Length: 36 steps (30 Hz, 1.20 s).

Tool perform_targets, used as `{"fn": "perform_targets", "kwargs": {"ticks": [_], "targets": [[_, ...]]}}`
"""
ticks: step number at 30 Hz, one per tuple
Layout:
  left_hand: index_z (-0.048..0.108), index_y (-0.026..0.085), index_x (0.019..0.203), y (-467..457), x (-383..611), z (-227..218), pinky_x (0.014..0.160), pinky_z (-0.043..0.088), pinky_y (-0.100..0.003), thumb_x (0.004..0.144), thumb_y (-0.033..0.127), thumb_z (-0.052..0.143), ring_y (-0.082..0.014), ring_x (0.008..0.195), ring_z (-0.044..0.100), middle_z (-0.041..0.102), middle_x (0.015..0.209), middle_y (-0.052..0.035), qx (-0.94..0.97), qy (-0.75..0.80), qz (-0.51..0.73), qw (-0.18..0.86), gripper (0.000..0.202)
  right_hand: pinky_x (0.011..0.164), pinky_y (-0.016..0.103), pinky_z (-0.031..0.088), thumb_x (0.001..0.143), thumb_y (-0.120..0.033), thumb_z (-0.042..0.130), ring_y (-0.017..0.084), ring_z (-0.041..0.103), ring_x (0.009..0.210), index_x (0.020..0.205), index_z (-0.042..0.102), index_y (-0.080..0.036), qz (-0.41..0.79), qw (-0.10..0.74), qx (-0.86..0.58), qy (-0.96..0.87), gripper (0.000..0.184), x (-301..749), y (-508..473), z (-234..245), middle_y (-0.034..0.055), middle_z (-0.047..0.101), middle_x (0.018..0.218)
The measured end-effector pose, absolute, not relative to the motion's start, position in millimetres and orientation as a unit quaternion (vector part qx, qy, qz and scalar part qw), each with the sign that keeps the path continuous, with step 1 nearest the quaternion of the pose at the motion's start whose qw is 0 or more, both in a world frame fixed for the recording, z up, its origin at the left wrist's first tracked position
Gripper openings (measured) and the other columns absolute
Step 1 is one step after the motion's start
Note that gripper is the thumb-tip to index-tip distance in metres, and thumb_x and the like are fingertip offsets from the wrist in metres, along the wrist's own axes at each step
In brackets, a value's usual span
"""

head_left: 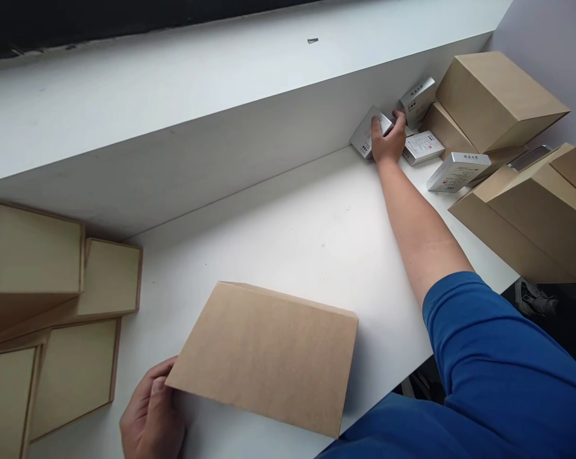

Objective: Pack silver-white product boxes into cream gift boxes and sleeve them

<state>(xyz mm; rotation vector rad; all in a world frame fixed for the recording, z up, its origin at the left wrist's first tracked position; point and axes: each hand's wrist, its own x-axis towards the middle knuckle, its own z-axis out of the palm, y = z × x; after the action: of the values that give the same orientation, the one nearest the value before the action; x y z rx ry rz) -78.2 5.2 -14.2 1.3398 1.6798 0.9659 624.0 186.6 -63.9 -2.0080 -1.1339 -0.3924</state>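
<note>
A small silver box [367, 141] is gripped near the upper right of the frame by the right hand [388, 137], its fingers curled closed over the box's upper edge. Three more silver boxes [458, 172] are lying just beside it, set at different angles. At the lower left, the near corner of a flat brown cardboard box [263, 360] is held closed between the thumb and fingers of the left hand [151, 411]; the box lies at lower centre on a white table [288, 236]. All four silver boxes are lying outside the cardboard, and none is seen packed. Larger cardboard boxes [501, 102] are heaped at the right, and open cardboard trays [72, 376] are stacked at the lower left. A blue sleeve [488, 357] is seen at the lower right, and a white ledge [148, 108] runs across the top.
</note>
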Motion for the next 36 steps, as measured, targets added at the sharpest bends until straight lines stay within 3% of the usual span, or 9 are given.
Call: {"fn": "perform_targets", "kwargs": {"ticks": [6,11,14,19,25,29,32,34,36], "targets": [[0.074,0.025,0.084,4.8,-71.6,-7.7,0.087,0.047,-0.037,0.067,0.069,0.075,-0.0277,0.094,0.064,0.075,0.092,-0.0031,0.536,0.680,0.344,0.363,0.047,0.114,0.059,0.052,0.106,-0.066,0.047,0.037,0.067,0.136,0.154,0.032,-0.014,-0.139,0.416,-0.833,-0.337,0.072,596.6,178.3,-61.4,0.0289,0.057,0.149],[0.074,0.026,0.085,6.1,-69.7,-7.0,0.088,0.047,-0.036,0.069,0.066,0.073,-0.0275,0.095,0.064,0.075,0.092,-0.0024,0.547,0.668,0.340,0.372,0.043,0.117,0.063,0.050,0.098,-0.053,0.062,0.041,0.065,0.139,0.153,0.031,-0.011,-0.106,0.375,-0.850,-0.355,0.075,556.6,155.1,-49.1,0.0320,0.056,0.155],[0.075,0.026,0.087,6.7,-70.4,-7.9,0.088,0.048,-0.037,0.070,0.069,0.071,-0.0291,0.099,0.066,0.077,0.096,-0.0031,0.555,0.669,0.324,0.374,0.046,0.114,0.059,0.054,0.097,-0.044,0.063,0.038,0.069,0.135,0.149,0.038,-0.014,-0.079,0.376,-0.847,-0.368,0.065,524.4,136.9,-39.9,0.0266,0.066,0.146],[0.075,0.025,0.089,6.4,-68.1,-7.6,0.084,0.052,-0.037,0.072,0.077,0.066,-0.0315,0.102,0.069,0.079,0.099,-0.0047,0.572,0.665,0.303,0.372,0.056,0.104,0.055,0.061,0.104,-0.045,0.053,0.034,0.076,0.124,0.137,0.051,-0.023,-0.026,0.411,-0.830,-0.376,0.040,469.5,105.4,-26.2,0.0152,0.079,0.127],[0.073,0.023,0.093,9.7,-67.6,-12.6,0.087,0.053,-0.036,0.072,0.087,0.064,-0.0306,0.104,0.069,0.079,0.102,-0.0062,0.598,0.631,0.303,0.391,0.069,0.097,0.040,0.063,0.099,-0.047,0.062,0.027,0.079,0.119,0.128,0.061,-0.026,-0.005,0.413,-0.778,-0.473,0.036,406.0,62.4,-20.2,0.0070,0.081,0.126],[0.072,0.021,0.098,12.6,-69.4,-16.9,0.093,0.052,-0.035,0.073,0.088,0.065,-0.0305,0.109,0.068,0.078,0.107,-0.0075,0.598,0.614,0.305,0.416,0.072,0.099,0.038,0.061,0.098,-0.046,0.062,0.024,0.080,0.113,0.125,0.061,-0.026,-0.018,0.422,-0.738,-0.526,0.034,384.6,42.7,-20.6,0.0085,0.076,0.141],[0.070,0.020,0.099,13.0,-68.3,-16.8,0.094,0.052,-0.036,0.077,0.087,0.063,-0.0300,0.108,0.068,0.078,0.108,-0.0087,0.614,0.592,0.308,0.421,0.070,0.122,0.054,0.046,0.094,-0.048,0.068,0.032,0.064,0.142,0.129,0.060,-0.024,-0.078,0.405,-0.775,-0.478,0.044,385.3,43.1,-19.4,0.0156,0.063,0.158],[0.070,0.020,0.098,12.6,-66.9,-15.8,0.093,0.053,-0.036,0.081,0.086,0.060,-0.0295,0.106,0.069,0.078,0.106,-0.0087,0.627,0.580,0.314,0.415,0.069,0.128,0.063,0.034,0.089,-0.059,0.074,0.038,0.045,0.158,0.140,0.055,-0.021,-0.068,0.393,-0.821,-0.409,0.066,387.7,46.9,-18.7,0.0208,0.053,0.166],[0.071,0.020,0.097,12.1,-65.8,-14.8,0.090,0.055,-0.036,0.084,0.084,0.058,-0.0290,0.104,0.070,0.078,0.103,-0.0079,0.639,0.572,0.320,0.403,0.067,0.130,0.066,0.031,0.082,-0.071,0.080,0.042,0.037,0.162,0.150,0.047,-0.019,-0.017,0.371,-0.849,-0.376,0.092,388.0,49.2,-19.2,0.0255,0.044,0.171]]}}
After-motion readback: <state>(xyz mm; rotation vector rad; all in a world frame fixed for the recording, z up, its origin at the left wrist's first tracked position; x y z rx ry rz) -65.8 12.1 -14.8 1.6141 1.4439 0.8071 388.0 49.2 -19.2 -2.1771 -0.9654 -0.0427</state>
